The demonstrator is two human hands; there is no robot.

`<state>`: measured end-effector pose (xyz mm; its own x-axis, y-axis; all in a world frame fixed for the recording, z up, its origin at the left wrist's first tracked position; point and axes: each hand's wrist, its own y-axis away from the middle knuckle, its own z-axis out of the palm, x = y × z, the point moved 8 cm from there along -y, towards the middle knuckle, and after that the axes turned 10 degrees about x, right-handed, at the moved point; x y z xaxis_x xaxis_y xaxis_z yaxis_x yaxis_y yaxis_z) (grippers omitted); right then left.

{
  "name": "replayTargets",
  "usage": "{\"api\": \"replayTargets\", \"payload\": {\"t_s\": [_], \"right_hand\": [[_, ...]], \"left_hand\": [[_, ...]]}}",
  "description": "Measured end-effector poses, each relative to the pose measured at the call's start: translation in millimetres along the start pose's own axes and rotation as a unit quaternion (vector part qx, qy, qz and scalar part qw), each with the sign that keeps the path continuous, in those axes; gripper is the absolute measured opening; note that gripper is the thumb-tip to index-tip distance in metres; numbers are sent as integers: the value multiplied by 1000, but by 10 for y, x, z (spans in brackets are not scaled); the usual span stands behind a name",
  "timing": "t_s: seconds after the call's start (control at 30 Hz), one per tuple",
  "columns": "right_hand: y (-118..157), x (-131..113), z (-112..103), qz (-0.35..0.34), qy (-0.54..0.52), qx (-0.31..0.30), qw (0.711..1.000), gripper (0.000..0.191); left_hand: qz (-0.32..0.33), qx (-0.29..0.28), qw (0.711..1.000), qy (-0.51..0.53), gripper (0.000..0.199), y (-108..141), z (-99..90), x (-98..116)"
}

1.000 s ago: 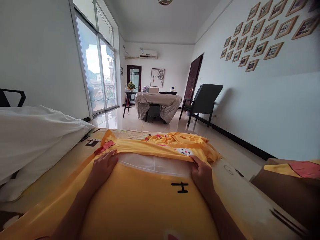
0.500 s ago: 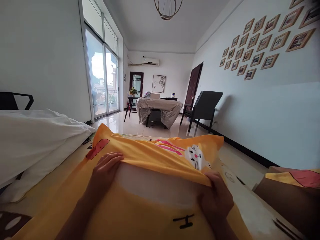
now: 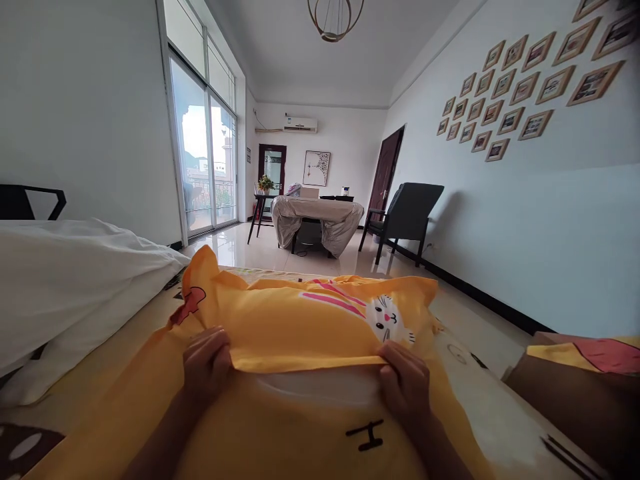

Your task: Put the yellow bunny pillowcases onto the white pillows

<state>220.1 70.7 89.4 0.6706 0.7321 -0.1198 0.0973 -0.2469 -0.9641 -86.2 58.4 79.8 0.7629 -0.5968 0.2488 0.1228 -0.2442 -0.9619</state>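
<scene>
A yellow pillowcase [image 3: 295, 320] with a white rabbit-like face and pink stripes printed on it lies in front of me. My left hand [image 3: 206, 360] is closed on the left end of its near edge. At the right end of that same edge, just below the printed face, my right hand [image 3: 404, 380] grips the cloth. The edge is stretched between both hands. Beneath it shows a strip of a white pillow [image 3: 320, 388]; the rest of the pillow is hidden. Yellow cloth with a black "H" [image 3: 367, 435] spreads below, between my forearms.
White fabric [image 3: 75, 287] is heaped on the left. A patterned cream surface [image 3: 480, 393] lies under the yellow cloth. On the right stands a brown box [image 3: 575, 400] with colored cloth on top. Farther off are a dark chair [image 3: 410, 213] and a covered table [image 3: 320, 210].
Both hands have drawn the pillowcase edge toward me, and less of the white pillow shows. My right hand has also shifted left. The cloth's edge looks straighter.
</scene>
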Motion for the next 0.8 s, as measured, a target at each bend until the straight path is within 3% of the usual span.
{"api": "replayTargets", "payload": {"t_s": [0.07, 0.13, 0.2, 0.27, 0.3, 0.37, 0.43, 0.53, 0.7, 0.8], "right_hand": [[-6, -13, 13, -5, -10, -21, 1000, 21], [-16, -3, 33, 3, -21, -54, 998, 21], [-14, 43, 61, 35, -34, -108, 993, 19], [19, 108, 87, 85, -43, -179, 979, 15], [44, 131, 92, 106, -45, -215, 970, 17], [93, 140, 82, 126, -44, -278, 951, 32], [121, 92, 55, 115, -51, -321, 939, 44], [147, -25, 30, 85, -70, -368, 923, 54], [184, -107, 63, 85, -43, -424, 901, 50], [201, -100, 100, 102, -29, -444, 890, 46]], "left_hand": [[3, -56, 998, -12, 28, -40, 72, 15], [-12, -146, 989, -31, 28, -61, 149, -2], [-56, -258, 963, -45, 26, -30, 189, -61], [-106, -355, 928, -45, 12, 40, 162, -112], [-124, -392, 911, -44, 18, 78, 133, -121], [-142, -444, 884, -49, 49, 138, 80, -105], [-148, -473, 866, -61, 56, 175, 62, -56], [-136, -489, 859, -65, 38, 173, 94, 82], [-115, -495, 858, -72, 8, 166, 138, 217], [-108, -501, 855, -79, 7, 188, 149, 213]]}}
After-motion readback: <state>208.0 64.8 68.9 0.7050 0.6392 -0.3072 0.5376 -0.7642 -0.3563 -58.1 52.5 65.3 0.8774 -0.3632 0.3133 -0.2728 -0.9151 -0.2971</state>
